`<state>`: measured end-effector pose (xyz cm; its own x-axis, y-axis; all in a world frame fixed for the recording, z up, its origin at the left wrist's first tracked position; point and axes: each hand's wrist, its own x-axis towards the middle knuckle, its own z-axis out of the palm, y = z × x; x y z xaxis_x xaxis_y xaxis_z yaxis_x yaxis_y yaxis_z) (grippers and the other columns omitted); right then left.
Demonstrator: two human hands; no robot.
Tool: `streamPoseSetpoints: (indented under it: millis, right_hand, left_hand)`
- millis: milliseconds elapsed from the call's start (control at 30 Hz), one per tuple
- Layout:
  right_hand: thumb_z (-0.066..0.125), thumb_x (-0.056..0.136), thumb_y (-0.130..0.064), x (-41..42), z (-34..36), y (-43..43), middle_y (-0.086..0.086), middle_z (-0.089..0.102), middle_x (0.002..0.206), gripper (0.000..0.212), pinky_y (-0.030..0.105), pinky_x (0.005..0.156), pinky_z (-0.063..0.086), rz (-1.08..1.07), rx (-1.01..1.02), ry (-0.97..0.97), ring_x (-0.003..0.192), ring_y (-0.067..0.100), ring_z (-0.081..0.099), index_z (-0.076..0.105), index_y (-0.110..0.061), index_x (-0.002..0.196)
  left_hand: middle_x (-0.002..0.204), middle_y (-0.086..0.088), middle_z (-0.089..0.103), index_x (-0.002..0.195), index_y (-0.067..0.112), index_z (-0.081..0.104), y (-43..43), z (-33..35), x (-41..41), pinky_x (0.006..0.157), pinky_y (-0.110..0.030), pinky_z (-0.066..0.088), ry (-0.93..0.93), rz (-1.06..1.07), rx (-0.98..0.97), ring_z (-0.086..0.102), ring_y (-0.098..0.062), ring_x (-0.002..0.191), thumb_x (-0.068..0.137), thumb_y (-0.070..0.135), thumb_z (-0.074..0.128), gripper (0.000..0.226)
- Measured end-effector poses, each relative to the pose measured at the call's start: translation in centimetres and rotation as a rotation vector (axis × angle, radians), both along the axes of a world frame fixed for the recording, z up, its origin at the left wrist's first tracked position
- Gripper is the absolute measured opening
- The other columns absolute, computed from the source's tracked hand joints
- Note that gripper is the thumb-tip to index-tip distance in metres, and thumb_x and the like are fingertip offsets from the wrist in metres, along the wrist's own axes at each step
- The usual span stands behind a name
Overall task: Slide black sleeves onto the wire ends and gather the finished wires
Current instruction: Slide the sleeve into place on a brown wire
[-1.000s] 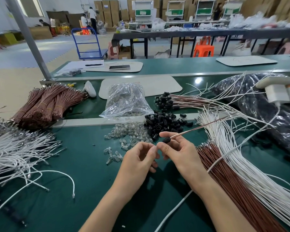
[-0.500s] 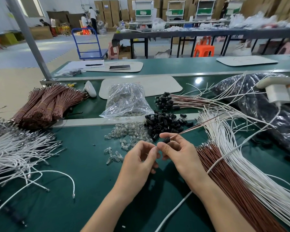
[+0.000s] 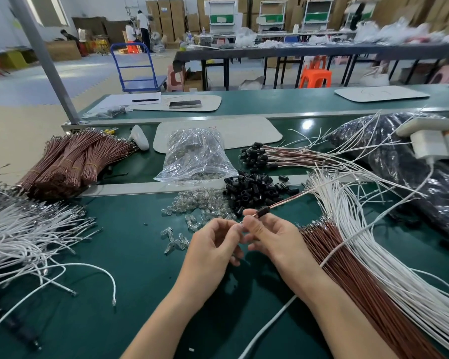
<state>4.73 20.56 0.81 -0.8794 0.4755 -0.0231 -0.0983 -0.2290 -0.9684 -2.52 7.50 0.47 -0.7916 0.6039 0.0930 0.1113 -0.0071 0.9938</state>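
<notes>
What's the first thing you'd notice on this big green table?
Two hands in the middle: the right hand pinches a thin wire with a black sleeve on it, the left hand at its tip. Just behind lies a heap of black sleeves, with brown wire bundles far left.

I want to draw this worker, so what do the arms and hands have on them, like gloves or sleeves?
Nothing at all. The left hand and the right hand wear no gloves, and I can see no rings, watch or bracelets. Both forearms are uncovered all the way to the bottom edge of the picture, so no sleeves show. The fingernails look short and unpainted.
</notes>
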Motion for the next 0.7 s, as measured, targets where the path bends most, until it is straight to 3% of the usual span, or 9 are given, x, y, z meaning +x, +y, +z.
streamPoseSetpoints:
  millis: [67,300,433,500,600,700]
  right_hand:
    - [0.077,0.077,-0.044,0.0,0.0,-0.2,0.001,0.077,0.087,0.027,0.018,0.064,0.054,0.038,0.06,-0.017,0.077,0.008,0.07,0.08,-0.026,0.097]
    - [0.075,0.08,-0.039,0.2,0.2,-0.1,0.003,0.077,0.085,0.018,0.019,0.064,0.054,-0.004,0.102,-0.023,0.076,0.01,0.07,0.081,-0.027,0.091]
    - [0.076,0.077,-0.038,0.1,0.3,0.0,0.002,0.077,0.081,0.017,0.019,0.064,0.056,-0.07,0.052,-0.027,0.072,0.008,0.069,0.082,-0.025,0.087]
    - [0.076,0.077,-0.037,0.2,0.3,0.1,0.002,0.076,0.08,0.017,0.018,0.064,0.056,-0.078,0.031,-0.03,0.069,0.007,0.068,0.082,-0.024,0.085]
    - [0.075,0.078,-0.037,0.2,0.3,0.2,0.003,0.076,0.08,0.017,0.019,0.065,0.056,-0.085,0.019,-0.034,0.068,0.008,0.068,0.082,-0.022,0.084]
    - [0.076,0.08,-0.036,0.1,0.3,0.3,0.003,0.076,0.08,0.015,0.018,0.063,0.055,-0.101,-0.008,-0.037,0.066,0.008,0.066,0.082,-0.022,0.084]
  left_hand:
    - [0.078,-0.003,0.074,0.098,0.009,0.067,0.0,0.1,0.0,0.057,-0.024,0.055,0.002,-0.002,0.0,0.067,-0.016,0.062,0.1,0.017,0.061,0.01]
    - [0.082,0.005,0.074,0.097,0.022,0.069,-0.2,0.2,0.0,0.06,-0.023,0.054,0.057,-0.011,-0.04,0.067,-0.009,0.067,0.101,0.025,0.06,0.01]
    - [0.075,0.013,0.066,0.095,0.034,0.062,-1.8,0.2,-1.4,0.064,-0.028,0.046,0.538,0.279,-0.33,0.058,-0.007,0.069,0.101,0.042,0.053,0.013]
    - [0.09,0.01,0.065,0.102,0.028,0.064,-2.8,0.3,-2.5,0.076,-0.034,0.042,0.735,0.44,-0.539,0.057,-0.014,0.082,0.099,0.036,0.053,0.014]
    - [0.112,-0.003,0.06,0.119,0.022,0.065,-3.6,-0.1,-3.7,0.091,-0.041,0.039,0.734,0.461,-0.814,0.053,-0.026,0.105,0.099,0.037,0.053,0.028]
    - [0.116,0.0,0.057,0.123,0.029,0.064,-3.6,-0.5,-3.7,0.094,-0.04,0.037,0.726,0.414,-0.864,0.049,-0.025,0.111,0.099,0.043,0.052,0.03]
